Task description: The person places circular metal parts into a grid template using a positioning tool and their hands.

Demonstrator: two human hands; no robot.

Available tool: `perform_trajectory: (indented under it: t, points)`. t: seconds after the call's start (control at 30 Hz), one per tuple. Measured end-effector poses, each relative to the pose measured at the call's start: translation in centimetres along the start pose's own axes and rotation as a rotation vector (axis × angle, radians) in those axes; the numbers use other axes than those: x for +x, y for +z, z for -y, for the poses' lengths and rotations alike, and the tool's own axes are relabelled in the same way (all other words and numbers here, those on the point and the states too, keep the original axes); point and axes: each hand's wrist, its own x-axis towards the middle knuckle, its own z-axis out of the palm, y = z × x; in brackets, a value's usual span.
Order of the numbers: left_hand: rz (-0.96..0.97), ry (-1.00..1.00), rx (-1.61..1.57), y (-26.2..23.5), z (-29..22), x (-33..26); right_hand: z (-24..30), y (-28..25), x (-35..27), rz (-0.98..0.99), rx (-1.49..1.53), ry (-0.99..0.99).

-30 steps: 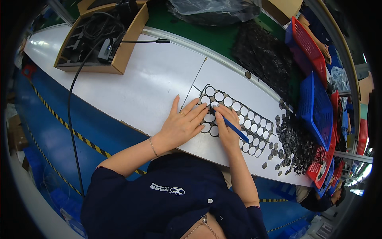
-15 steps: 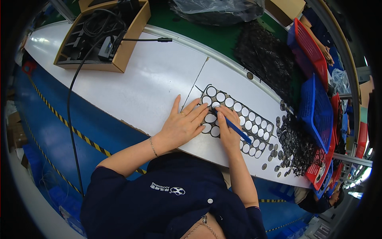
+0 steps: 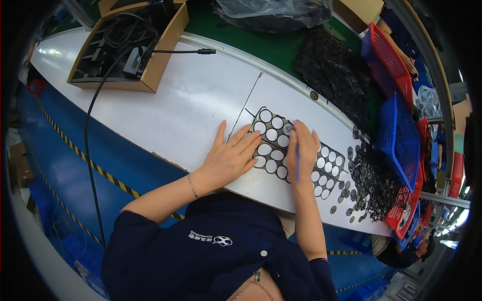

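A black sheet with round holes lies flat on the white table. My left hand rests flat on the sheet's left end, fingers spread, holding nothing. My right hand lies on the middle of the sheet and grips a thin blue tool, with its fingertips at a hole near the sheet's far edge. A heap of small black rings lies just right of the sheet.
An open cardboard box with black cables stands at the far left. A pile of black sheets lies beyond the table. Blue and red plastic baskets line the right side. A black cable hangs over the table's front edge.
My right hand has slid toward the sheet's far edge, the blue tool turning more upright. The left hand stays pressed on the sheet.
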Motion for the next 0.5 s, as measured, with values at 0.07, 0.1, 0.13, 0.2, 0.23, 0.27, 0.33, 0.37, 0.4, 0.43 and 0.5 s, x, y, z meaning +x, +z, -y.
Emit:
perform_trajectory:
  t: [0.07,0.1,0.13,0.2,0.23,0.27,0.33,0.37,0.4,0.43,0.5]
  points:
    - [-0.009,0.004,-0.004,0.0,0.0,0.1,-1.4,-0.9,0.7,-0.010,0.382,0.543]
    - [-0.010,-0.001,-0.006,0.0,0.0,0.1,-1.5,-1.0,0.7,-0.020,0.470,0.569]
    - [-0.012,-0.007,-0.008,0.1,0.0,0.1,-1.2,-1.1,0.6,-0.021,0.469,0.568]
    - [-0.022,-0.009,-0.012,0.4,0.3,0.5,0.2,-1.3,0.4,0.139,0.672,0.586]
    - [-0.030,-0.011,-0.016,0.4,0.5,0.8,0.3,-0.2,-0.2,0.119,0.636,0.482]
    - [-0.031,-0.010,-0.016,0.4,0.5,1.2,0.3,0.2,-0.3,0.117,0.635,0.481]
    - [-0.102,0.000,-0.031,0.3,0.4,2.0,0.3,0.9,-0.1,0.115,0.632,0.404]
    - [-0.101,0.000,-0.030,0.5,0.4,2.0,0.4,1.0,0.0,0.130,0.628,0.426]
    - [-0.089,-0.021,-0.007,0.8,0.5,2.1,0.3,1.0,0.2,0.130,0.629,0.426]
    - [-0.076,-0.042,0.015,1.0,0.6,2.1,0.3,1.1,0.2,0.148,0.619,0.421]
    - [-0.070,-0.043,0.015,1.0,0.6,2.1,0.4,1.1,0.3,0.169,0.609,0.416]
